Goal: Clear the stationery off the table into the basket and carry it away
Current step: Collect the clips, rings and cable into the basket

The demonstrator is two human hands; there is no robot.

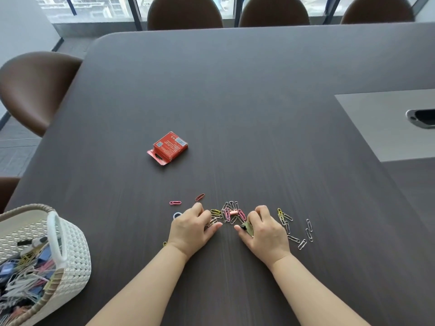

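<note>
Stationery [229, 214] is pictured spread over a dark wood-grain desk [259, 102], by which most of the view is filled. Brown chairs [35, 88] are drawn up along its left and far edges, and windows are seen behind the far ones. A pale grey panel [381, 128] is set into the desk at the right, with a metal-rimmed cable port [421, 118] in it.

A white woven basket [77, 262] is stood at the near-left corner of the desk with its looped handle [56, 236] upright. It is part-filled with mixed clips [26, 274] in blue, pink, yellow, white and black.

Two bare forearms are extended from the bottom edge toward the middle of the desk. The left hand [190, 228] is held palm down with its fingers curled in, and a few paper clips [213, 221] are pinched between fingers and thumb. The right hand [264, 231], near it, is clenched around a small dark object [246, 227] whose kind cannot be told.

A red cardboard box [168, 147] is seen lying flat beyond the hands, well apart from them, with its hang tab pointed toward the near-left.

The bulk of the paper clips, in silver, pink and yellow, is gathered between the two hands at their fingertips. More silver and yellow ones are strewn just to the right of the right hand. A pink clip [175, 203] and a red clip [199, 197] are seen apart, beyond the left hand, and a small blue-white ring [177, 215] is seen just beside that hand's outer edge.
</note>
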